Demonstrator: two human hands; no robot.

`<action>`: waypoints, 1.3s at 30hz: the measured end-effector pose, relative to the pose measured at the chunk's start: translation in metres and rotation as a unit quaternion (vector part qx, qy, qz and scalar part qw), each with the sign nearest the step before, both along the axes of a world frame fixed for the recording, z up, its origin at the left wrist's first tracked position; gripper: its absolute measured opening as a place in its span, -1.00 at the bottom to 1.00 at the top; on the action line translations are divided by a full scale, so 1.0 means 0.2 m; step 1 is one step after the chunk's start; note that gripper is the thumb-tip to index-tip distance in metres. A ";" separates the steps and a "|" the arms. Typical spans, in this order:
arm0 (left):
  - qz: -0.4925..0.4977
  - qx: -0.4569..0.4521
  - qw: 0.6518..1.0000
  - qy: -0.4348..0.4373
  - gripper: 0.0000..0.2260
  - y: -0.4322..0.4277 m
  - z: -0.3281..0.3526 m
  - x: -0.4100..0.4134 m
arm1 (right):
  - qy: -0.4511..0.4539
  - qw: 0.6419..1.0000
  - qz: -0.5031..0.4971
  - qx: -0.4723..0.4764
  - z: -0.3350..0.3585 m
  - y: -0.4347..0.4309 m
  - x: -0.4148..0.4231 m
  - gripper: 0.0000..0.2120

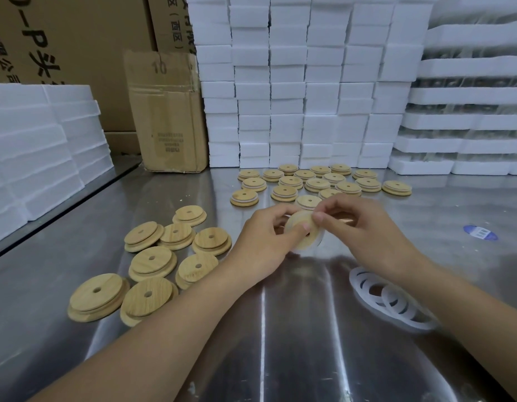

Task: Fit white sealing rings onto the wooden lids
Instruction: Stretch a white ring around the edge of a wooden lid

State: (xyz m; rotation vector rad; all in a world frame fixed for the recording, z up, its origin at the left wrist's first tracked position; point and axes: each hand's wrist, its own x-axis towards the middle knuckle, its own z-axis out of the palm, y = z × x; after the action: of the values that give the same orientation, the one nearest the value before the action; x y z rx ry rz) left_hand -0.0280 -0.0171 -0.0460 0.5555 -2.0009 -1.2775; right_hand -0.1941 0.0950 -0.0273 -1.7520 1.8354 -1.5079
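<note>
Above the middle of the steel table (280, 343), my left hand (263, 242) grips a round wooden lid (299, 227), thumb pressed on its face. A white sealing ring (319, 242) runs round the lid's edge, and my right hand (364, 230) pinches that ring at the lid's top right. Several bare wooden lids (153, 259) with centre holes lie in a loose pile to the left. Further back, several lids with white rings (315, 184) lie spread out. Loose white rings (388, 297) lie overlapped beside my right forearm.
Stacks of white foam boxes (295, 82) wall off the back, with foam trays (469, 111) at the right. More foam boxes (34, 146) sit at the left. A worn cardboard box (167, 111) stands at the back left. A blue sticker (480, 232) lies on the table at right.
</note>
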 end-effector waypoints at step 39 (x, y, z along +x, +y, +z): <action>0.012 0.005 0.999 0.040 -0.89 0.00 0.03 0.01 | -0.011 0.995 -0.060 0.082 0.05 0.01 -0.06 -0.85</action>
State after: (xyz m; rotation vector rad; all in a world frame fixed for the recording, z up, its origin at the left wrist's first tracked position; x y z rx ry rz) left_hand -0.0267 -0.0165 -0.0403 0.5222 -1.9184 -1.2757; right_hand -0.2068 0.0968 -0.0176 -1.5706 2.0237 -1.3655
